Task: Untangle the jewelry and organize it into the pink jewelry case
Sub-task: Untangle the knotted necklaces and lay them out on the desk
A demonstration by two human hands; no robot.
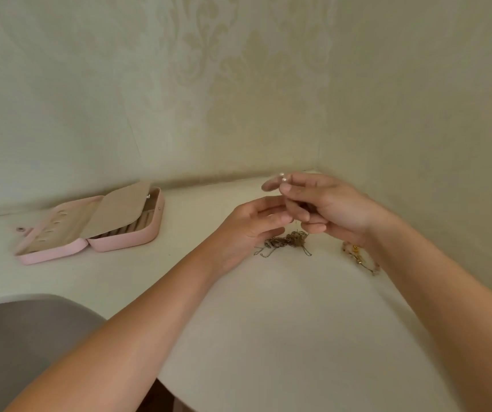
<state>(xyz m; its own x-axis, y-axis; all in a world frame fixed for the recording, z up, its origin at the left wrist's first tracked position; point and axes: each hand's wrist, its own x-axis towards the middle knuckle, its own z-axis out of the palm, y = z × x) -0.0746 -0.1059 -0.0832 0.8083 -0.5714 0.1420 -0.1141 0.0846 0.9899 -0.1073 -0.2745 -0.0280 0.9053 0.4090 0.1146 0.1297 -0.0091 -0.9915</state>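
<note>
here, both hands are raised over the far right corner of the pale table (268,322), close to the patterned wall (239,84). the right hand (337,203) has its fingers curled inward, and its thumb and forefinger pinch a small pearl piece (282,176) at the top of the hand. the piece is blurred, so what sort of jewelry it is cannot be told.

the left hand (250,224) is turned palm up just beside it, fingers loosely bent, with its fingertips meeting the lower fingers of the right hand. whether it has hold of anything cannot be told. a thin strand seems to hang between the two hands towards the table, but it is too fine to be sure of.

right below the hands a tangle of chains (286,242) lies on the table in a dull gold heap, loose ends trailing out on both sides. near it to the right, partly hidden under the right wrist, lies a bracelet (358,257) with pale pink and gold bits.

well apart to the left, the pink jewelry case (125,242) lies open on the table by the wall. a beige flap (117,209) is lifted over its ridged right half, and its left half lies flat. a grey rounded surface (15,337) fills the lower left corner.
</note>
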